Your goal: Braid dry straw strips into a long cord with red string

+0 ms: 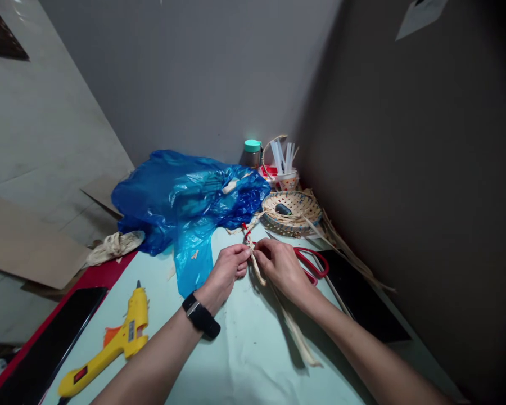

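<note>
A pale braid of dried plant fibre (pixel 258 271), with a red tie at its far end, runs between my two hands over the table. My left hand (pixel 231 267), with a black watch on its wrist, pinches the braid from the left. From the right, my right hand (pixel 278 264) grips it with thumb and forefinger. A long loose strand (pixel 295 332) trails toward me below the right hand. Red-handled scissors (pixel 314 264) lie just beyond my right hand, their blades partly hidden by it.
A yellow glue gun (pixel 126 337) lies at the left. Behind are a crumpled blue plastic bag (pixel 185 191), a woven basket (pixel 290 228) holding a dark spool (pixel 283 209), a cup of glue sticks (pixel 287 181) and a teal-lidded jar (pixel 252 147). A dark panel (pixel 362 298) lies right.
</note>
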Tool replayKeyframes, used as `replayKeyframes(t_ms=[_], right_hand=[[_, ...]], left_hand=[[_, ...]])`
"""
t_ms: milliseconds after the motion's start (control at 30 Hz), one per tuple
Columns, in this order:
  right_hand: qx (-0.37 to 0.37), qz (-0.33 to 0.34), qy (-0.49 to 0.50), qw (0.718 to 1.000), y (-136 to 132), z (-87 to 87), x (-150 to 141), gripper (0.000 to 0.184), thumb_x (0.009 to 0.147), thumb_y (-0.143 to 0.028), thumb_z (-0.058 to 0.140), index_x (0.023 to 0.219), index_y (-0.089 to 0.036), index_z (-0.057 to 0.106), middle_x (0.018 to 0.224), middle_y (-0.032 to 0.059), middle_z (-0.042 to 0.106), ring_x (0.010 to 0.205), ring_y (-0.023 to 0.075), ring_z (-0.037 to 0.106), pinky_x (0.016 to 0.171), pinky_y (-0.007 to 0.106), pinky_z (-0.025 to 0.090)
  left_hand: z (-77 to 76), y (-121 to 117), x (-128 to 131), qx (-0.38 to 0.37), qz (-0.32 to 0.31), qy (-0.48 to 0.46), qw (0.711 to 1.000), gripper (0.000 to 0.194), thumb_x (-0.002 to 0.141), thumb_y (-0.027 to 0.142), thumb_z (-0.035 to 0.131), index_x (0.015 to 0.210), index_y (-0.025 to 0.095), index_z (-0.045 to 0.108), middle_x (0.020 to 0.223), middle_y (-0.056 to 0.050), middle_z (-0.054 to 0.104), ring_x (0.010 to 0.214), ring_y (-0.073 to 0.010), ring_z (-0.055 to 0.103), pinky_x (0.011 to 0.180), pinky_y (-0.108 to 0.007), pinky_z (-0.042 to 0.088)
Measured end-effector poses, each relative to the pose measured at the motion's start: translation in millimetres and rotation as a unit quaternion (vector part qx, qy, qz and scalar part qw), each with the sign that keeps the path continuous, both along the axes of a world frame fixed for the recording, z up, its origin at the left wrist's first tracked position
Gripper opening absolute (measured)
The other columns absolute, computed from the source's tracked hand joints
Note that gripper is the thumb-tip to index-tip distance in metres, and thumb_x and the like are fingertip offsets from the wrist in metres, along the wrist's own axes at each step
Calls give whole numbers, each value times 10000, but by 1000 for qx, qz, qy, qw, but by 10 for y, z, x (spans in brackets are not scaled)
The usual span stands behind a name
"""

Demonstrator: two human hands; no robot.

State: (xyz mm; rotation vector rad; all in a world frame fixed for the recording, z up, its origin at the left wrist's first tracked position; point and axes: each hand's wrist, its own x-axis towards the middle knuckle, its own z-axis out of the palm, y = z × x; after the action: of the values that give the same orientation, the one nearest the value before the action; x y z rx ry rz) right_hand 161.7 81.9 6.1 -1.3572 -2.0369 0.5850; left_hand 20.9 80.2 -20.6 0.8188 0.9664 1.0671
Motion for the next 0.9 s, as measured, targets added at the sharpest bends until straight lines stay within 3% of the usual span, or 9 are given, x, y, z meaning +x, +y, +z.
replayKeyframes(t_ms=[167,400,800,900], right_hand=[[-12,-10,14,1000,-14,-61,-5,103,845,-191,488,929,-162,539,742,35,635,662,167,568,616,251,368],[-9,8,26,1000,-17,-76,-35,49,839,-152,473,868,-189,459,752,26,615,665,165,570,608,243,369],[-21,61,-1,998,-55,31,-56,70,861,-132,447,886,-193,472,773,25,643,679,157,590,593,233,352],[-7,28,-52,998,-39,65,17,55,874,-163,451,897,-183,497,806,46,645,706,165,591,609,242,351]], left_hand=[[9,-8,16,2,14,6,1000,225,676,274,696,721,102,558,548,76,321,415,-5,221,412,-184,105],[47,-50,35,2,36,19,999,266,659,322,714,676,107,557,519,80,306,427,-15,221,420,-187,122],[38,-28,-11,-18,91,45,995,168,639,224,688,647,104,569,500,66,379,407,-9,238,408,-197,114],[56,-27,-33,-18,82,39,996,173,644,220,695,650,103,568,506,68,372,405,-6,219,405,-203,98]])
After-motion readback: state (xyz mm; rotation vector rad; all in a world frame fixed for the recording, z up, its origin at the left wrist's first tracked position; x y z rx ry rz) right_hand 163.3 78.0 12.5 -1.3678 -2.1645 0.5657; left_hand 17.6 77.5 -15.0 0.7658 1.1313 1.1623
